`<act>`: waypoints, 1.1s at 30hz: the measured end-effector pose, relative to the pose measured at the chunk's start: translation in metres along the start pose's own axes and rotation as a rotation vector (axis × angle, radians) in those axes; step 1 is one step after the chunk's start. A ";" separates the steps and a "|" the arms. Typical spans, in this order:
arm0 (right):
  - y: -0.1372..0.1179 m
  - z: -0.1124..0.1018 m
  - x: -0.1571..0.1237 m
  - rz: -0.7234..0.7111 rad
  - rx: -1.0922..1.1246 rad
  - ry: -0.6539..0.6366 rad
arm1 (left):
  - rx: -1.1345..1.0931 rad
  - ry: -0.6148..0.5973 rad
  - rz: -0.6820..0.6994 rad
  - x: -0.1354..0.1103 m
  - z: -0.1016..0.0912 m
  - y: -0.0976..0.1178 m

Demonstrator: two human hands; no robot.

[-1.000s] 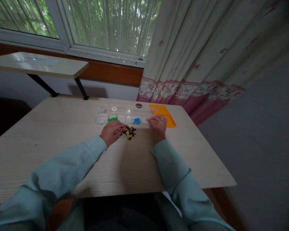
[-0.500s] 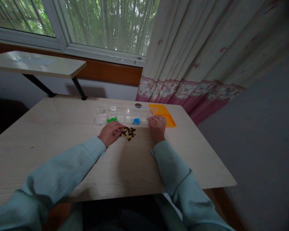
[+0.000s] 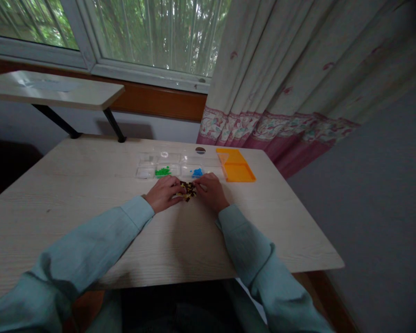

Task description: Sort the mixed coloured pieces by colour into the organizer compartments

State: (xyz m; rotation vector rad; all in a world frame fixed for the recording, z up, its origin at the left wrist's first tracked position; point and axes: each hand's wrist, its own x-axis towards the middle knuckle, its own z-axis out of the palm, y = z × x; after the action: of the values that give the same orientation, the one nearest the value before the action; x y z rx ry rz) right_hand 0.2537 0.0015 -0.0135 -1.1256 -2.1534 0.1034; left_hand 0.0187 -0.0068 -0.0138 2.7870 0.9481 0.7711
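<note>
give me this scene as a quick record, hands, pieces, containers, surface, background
left hand: at the left side of the pile; grip unclear
right hand: at the pile's right side; grip unclear
pile: small dark and yellow pieces, between the hands
clear tray: beyond the pile; green pieces and blue pieces in separate compartments
orange tray: right of the clear tray
surface: pale table
background: window, patterned curtain
</note>
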 end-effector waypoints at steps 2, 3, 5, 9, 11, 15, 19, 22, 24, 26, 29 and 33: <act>-0.001 0.000 0.000 -0.003 0.004 -0.008 | 0.003 -0.011 0.004 0.000 0.000 0.000; -0.001 0.000 0.000 -0.002 0.006 -0.011 | 0.004 -0.016 0.004 0.000 0.000 0.000; -0.002 0.000 0.000 0.004 0.009 -0.012 | 0.003 -0.021 0.002 0.000 0.000 0.000; -0.002 0.001 -0.001 0.015 0.007 -0.021 | -0.003 -0.011 -0.003 0.000 0.001 0.000; -0.002 0.002 -0.001 0.015 0.010 -0.024 | -0.003 -0.007 -0.002 0.000 0.001 0.001; -0.002 0.003 -0.001 0.015 0.026 -0.023 | 0.000 0.002 0.000 0.001 0.001 0.001; -0.005 0.002 -0.001 0.004 0.036 -0.043 | -0.008 0.007 -0.004 0.001 0.000 0.002; -0.007 0.003 -0.002 -0.031 0.058 -0.037 | -0.046 0.042 -0.027 0.002 -0.001 0.002; -0.009 0.003 -0.002 -0.062 0.085 -0.030 | -0.101 0.108 -0.077 0.002 0.000 -0.001; -0.011 0.004 -0.002 -0.089 0.105 -0.022 | -0.184 0.201 -0.148 0.003 0.002 -0.005; -0.018 0.006 -0.003 -0.107 0.085 -0.008 | -0.308 0.299 -0.227 0.003 0.006 -0.012; -0.031 0.009 -0.003 -0.076 -0.001 0.037 | -0.375 0.305 -0.274 0.003 0.008 -0.015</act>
State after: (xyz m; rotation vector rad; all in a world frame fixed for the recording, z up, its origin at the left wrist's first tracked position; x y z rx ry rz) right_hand 0.2279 -0.0180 -0.0100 -1.0375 -2.1611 0.0468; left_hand 0.0163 0.0081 -0.0228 2.2048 1.0691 1.2054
